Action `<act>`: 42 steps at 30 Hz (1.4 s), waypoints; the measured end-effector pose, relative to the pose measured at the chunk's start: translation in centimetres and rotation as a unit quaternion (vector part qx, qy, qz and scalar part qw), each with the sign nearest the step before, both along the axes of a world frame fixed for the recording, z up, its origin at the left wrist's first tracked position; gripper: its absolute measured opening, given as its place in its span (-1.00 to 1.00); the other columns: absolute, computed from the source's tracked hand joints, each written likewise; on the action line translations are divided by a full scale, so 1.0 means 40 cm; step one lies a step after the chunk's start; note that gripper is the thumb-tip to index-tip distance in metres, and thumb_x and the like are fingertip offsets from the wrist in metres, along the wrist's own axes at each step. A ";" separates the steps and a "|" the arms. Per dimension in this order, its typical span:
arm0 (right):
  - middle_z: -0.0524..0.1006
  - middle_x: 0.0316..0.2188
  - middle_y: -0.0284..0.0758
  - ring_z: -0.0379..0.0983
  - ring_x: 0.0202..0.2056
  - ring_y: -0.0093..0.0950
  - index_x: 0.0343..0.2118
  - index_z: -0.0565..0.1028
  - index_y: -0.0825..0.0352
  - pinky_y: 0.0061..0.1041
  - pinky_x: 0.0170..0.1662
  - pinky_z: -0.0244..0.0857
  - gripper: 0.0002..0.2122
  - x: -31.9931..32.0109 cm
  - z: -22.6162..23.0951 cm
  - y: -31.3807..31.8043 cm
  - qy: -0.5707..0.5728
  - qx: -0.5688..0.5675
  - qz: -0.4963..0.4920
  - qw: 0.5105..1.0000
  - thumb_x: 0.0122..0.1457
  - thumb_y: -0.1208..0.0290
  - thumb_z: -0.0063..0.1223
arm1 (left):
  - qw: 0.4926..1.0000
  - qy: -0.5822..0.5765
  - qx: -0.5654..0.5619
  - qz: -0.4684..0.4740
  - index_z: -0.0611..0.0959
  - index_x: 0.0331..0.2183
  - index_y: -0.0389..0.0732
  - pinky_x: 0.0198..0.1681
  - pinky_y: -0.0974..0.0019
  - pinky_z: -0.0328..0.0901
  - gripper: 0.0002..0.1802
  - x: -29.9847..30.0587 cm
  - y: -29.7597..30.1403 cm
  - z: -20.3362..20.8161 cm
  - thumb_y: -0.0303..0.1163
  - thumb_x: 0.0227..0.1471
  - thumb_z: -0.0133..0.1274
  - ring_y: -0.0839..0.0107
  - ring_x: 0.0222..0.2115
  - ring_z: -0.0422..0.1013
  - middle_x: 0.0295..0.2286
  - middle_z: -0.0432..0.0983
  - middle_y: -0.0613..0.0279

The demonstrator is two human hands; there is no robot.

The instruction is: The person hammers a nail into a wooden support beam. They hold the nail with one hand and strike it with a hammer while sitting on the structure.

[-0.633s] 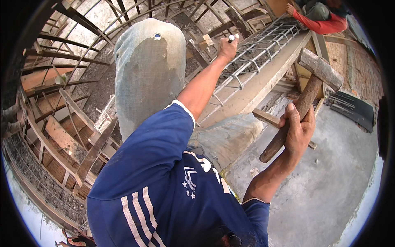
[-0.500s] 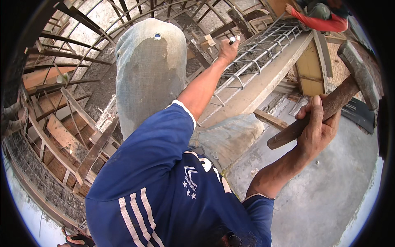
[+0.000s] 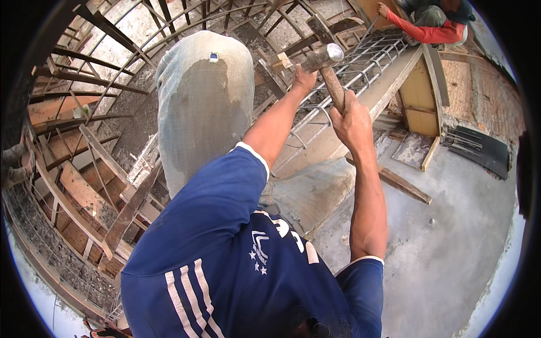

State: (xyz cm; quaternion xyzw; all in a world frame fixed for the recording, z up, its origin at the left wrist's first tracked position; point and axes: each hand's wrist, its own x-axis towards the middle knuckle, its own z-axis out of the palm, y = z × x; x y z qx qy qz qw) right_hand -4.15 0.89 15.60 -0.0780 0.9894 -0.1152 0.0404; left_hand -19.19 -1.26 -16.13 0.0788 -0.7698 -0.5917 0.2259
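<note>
My right hand (image 3: 353, 121) is closed round the wooden handle of a hammer (image 3: 333, 85). The heavy steel head is over my left hand, in line with its top. My left hand (image 3: 304, 80) is closed in a fist beside the steel bars of a rebar cage (image 3: 365, 72). The earlier picture shows a short dark metal chisel with a bright top standing out of that fist; now the hammer head hides it. Whether hammer and chisel touch I cannot tell. My jeans-clad knee (image 3: 205, 107) is up to the left of my left arm.
The cage lies along a long plank edge (image 3: 389, 93). At the far right a person in red sleeves (image 3: 428, 34) crouches by its end. Timber and rods (image 3: 96, 163) crowd the left side. A loose wooden stick (image 3: 406, 185) and a black sheet (image 3: 479, 151) lie on the grey floor.
My right hand has swung the hammer from the right side leftward and forward, bringing its head over my left fist. My left hand has shifted slightly left and stays closed.
</note>
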 end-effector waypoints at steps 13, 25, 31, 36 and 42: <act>0.40 -0.64 -0.42 0.32 -0.71 -0.62 -0.33 0.37 0.36 -0.57 -0.65 0.22 -0.87 0.692 -0.169 0.232 -0.142 -0.383 -0.496 0.766 0.18 0.46 0.09 | 0.942 -0.169 0.093 -0.275 0.59 -0.36 -0.39 -0.20 0.00 0.35 -0.39 0.110 0.107 0.130 0.09 0.04 0.14 -0.17 -0.27 0.48 -0.32 0.55 -0.29; 0.41 -0.65 -0.42 0.34 -0.71 -0.64 -0.33 0.38 0.36 -0.59 -0.67 0.23 -0.87 0.745 -0.210 0.233 -0.063 -0.510 -0.514 0.687 0.18 0.45 0.08 | 0.883 -0.136 0.408 -0.188 0.38 -0.66 -0.09 -0.66 0.41 0.03 -0.59 0.150 0.031 0.277 -0.22 0.19 0.00 0.55 -0.71 0.15 -0.72 0.23 0.37; 0.41 -0.65 -0.43 0.34 -0.72 -0.64 -0.33 0.38 0.36 -0.60 -0.68 0.23 -0.89 0.734 -0.203 0.247 -0.071 -0.543 -0.493 0.676 0.18 0.47 0.07 | 0.885 -0.124 0.263 -0.364 0.31 -0.67 -0.06 -0.64 0.36 0.03 -0.58 0.216 0.046 0.181 -0.25 0.22 -0.08 0.54 -0.72 0.10 -0.71 0.20 0.40; 0.40 -0.63 -0.40 0.33 -0.73 -0.62 -0.29 0.37 0.35 -0.58 -0.69 0.23 -0.89 0.744 -0.209 0.253 -0.078 -0.586 -0.501 0.632 0.17 0.50 0.03 | 0.848 -0.243 0.288 -0.373 0.26 -0.65 -0.02 -0.65 0.36 -0.02 -0.58 0.066 -0.014 0.285 -0.24 0.24 -0.12 0.53 -0.76 -0.02 -0.76 -0.04 0.44; 0.40 -0.62 -0.38 0.32 -0.73 -0.61 -0.27 0.36 0.34 -0.58 -0.71 0.23 -0.88 0.736 -0.210 0.255 -0.076 -0.578 -0.516 0.628 0.18 0.47 0.02 | 0.869 -0.178 0.424 -0.182 0.34 -0.65 -0.04 -0.75 0.39 -0.03 -0.62 0.040 -0.026 0.234 -0.25 0.18 -0.03 0.55 -0.80 0.06 -0.78 0.09 0.44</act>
